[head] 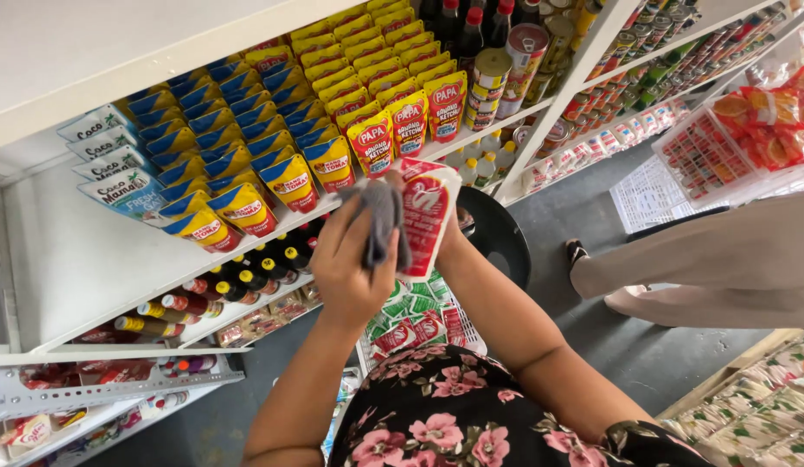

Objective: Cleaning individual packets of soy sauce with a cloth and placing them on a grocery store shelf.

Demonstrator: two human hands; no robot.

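Fingers of the left hand [354, 264] clamp a grey cloth [381, 220] against the red-and-white sauce pouch [426, 220], held upright from behind by the right hand [449, 238], grip hidden, below the shelf [160, 277].

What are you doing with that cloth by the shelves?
A person stands at a shop shelf full of sauce pouches. The left hand presses a grey cloth against a red and white pouch, which the right hand holds from behind, mostly hidden. A basket of more packets sits below. Another person's leg is nearby.
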